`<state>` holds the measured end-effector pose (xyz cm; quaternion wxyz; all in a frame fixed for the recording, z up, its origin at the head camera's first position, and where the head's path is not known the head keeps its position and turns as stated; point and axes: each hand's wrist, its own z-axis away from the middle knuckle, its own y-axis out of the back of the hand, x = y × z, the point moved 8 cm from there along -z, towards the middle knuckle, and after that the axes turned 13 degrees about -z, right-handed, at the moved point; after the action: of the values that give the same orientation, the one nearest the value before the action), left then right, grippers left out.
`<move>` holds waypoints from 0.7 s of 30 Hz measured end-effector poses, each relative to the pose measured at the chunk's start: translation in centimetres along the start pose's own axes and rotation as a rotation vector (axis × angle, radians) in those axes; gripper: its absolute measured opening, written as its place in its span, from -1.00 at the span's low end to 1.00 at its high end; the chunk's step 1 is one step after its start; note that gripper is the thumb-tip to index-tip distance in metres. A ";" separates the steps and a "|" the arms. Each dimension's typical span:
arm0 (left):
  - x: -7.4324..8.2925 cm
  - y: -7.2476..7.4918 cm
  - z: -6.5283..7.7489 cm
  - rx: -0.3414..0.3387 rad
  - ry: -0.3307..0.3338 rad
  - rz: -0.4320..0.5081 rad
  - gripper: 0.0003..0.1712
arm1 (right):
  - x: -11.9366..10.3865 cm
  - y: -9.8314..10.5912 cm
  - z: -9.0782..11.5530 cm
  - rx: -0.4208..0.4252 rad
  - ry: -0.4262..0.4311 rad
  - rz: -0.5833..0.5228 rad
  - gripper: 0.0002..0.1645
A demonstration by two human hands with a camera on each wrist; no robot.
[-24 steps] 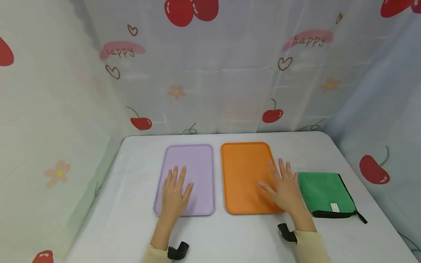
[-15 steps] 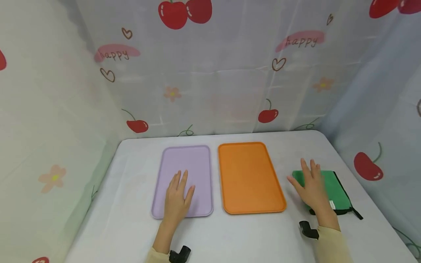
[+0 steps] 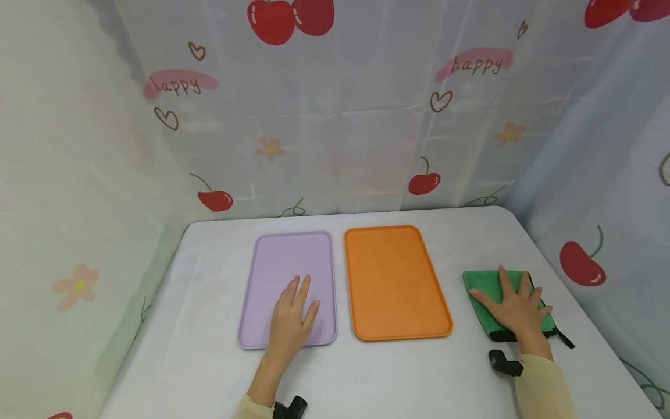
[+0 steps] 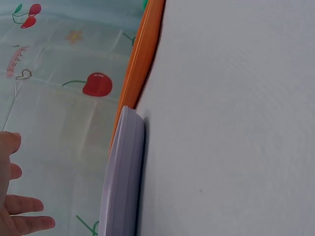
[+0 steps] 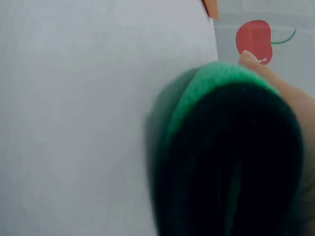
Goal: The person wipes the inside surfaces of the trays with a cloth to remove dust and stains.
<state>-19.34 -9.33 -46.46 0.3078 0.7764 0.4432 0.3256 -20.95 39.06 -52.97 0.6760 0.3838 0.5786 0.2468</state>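
"happy" twice on the curtain (image 3: 366, 131), brown lettering over pink
Left hand (image 3: 290, 323), fingers straight, thumb apart, above the lilac tray (image 3: 309, 253); orange tray (image 3: 398, 282); soft green pouch (image 3: 487, 284), black-trimmed, at the white table's (image 3: 392, 378) right, under the spread-fingered right hand (image 3: 519, 314).

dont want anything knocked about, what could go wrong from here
With the right hand spread over the green pouch, a slide leftward might push it into the orange tray. The left hand is over the lavender tray and could bump it if lowered. The black tab sticking out from the pouch might snag.
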 end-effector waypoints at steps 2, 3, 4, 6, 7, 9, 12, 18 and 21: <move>0.7 -0.3 -0.2 -0.014 -0.019 0.001 -0.37 | 0.4 -0.2 -0.1 0.004 -0.016 -0.001 0.29; 1.0 -0.5 -0.3 -0.022 -0.029 0.001 -0.37 | 0.5 -0.4 -0.2 0.006 -0.024 -0.004 0.30; 1.4 -0.7 -0.4 -0.030 -0.040 0.002 -0.38 | 0.6 -0.5 -0.2 0.008 -0.035 -0.004 0.32; 2.2 -1.2 -0.8 -0.046 -0.063 0.004 -0.38 | 0.8 -0.7 -0.3 0.013 -0.056 -0.001 0.36; 2.7 -1.5 -1.1 -0.055 -0.074 0.003 -0.38 | 0.9 -0.7 -0.3 0.020 -0.065 0.001 0.37; 3.7 -2.1 -1.6 -0.075 -0.093 0.004 -0.38 | 0.9 -0.7 -0.3 0.037 -0.075 0.010 0.39; 5.1 -3.2 -2.5 -0.097 -0.104 0.012 -0.40 | 0.8 -0.8 -0.3 0.085 -0.069 0.028 0.37; 6.9 -5.5 -4.1 -0.117 -0.026 0.072 -0.45 | -0.2 -1.1 0.3 0.187 -0.049 0.048 0.16; 7.1 -6.9 -4.5 -0.152 0.068 0.123 -0.47 | -0.7 -0.9 0.7 0.229 -0.043 0.040 -0.02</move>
<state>-23.43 0.67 -47.39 0.3300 0.7650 0.3790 0.4029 -20.55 37.84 -53.32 0.6349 0.4751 0.5806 0.1844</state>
